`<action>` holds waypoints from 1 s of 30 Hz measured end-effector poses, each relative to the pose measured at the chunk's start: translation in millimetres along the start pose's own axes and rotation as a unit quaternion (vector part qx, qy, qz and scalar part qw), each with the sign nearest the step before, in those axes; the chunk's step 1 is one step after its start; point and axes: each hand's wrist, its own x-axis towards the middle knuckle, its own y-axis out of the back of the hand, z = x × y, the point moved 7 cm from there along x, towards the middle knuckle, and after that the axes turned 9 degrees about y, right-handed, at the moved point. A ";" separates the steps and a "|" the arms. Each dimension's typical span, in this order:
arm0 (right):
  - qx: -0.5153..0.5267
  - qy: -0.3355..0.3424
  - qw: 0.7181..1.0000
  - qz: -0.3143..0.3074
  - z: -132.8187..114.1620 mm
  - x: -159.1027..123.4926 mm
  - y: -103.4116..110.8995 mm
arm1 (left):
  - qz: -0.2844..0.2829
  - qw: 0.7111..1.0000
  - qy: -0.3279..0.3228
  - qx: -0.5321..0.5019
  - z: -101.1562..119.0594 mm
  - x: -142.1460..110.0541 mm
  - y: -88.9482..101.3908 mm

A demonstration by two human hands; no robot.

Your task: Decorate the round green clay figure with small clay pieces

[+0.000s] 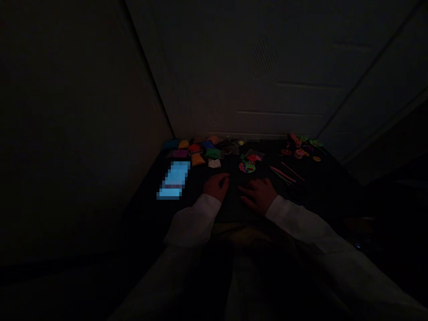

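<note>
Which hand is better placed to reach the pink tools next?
Probably the right hand: it lies closer to the pink tools, fingers spread, while the left hand is farther off, nearer the white packet.

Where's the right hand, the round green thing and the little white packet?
Right hand [260,195]: head view, back of the hand.
Round green thing [248,166]: head view, near its middle.
White packet [214,163]: head view, middle of its front.

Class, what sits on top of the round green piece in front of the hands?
On the round green piece lie small blue and reddish bits; the green surface directly beneath them is hidden.
</note>
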 end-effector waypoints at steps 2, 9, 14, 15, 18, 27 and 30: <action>-0.003 -0.009 1.000 0.002 1.5 -0.1 0.2 | -0.001 1.000 0.001 0.001 -0.3 0.1 -0.2; 0.002 0.017 1.000 -0.012 -3.1 0.5 -0.5 | -0.002 1.000 0.000 0.000 -1.8 0.7 -2.0; 0.000 -0.004 1.000 -0.003 0.2 0.9 0.6 | -0.001 1.000 -0.003 -0.001 -2.2 1.0 -2.5; -0.001 -0.010 1.000 -0.001 1.3 0.8 0.8 | -0.001 1.000 -0.004 -0.001 -2.2 1.0 -2.5; 0.000 -0.010 1.000 0.000 1.3 0.4 0.5 | -0.002 1.000 -0.008 -0.001 -1.8 1.0 -2.4; 0.011 -0.018 1.000 0.001 5.7 1.0 -1.9 | 0.002 1.000 -0.007 0.003 -1.0 0.6 -1.0; 0.023 0.004 1.000 -0.006 4.2 1.4 -3.8 | 0.003 1.000 -0.008 0.005 -0.4 0.6 -0.5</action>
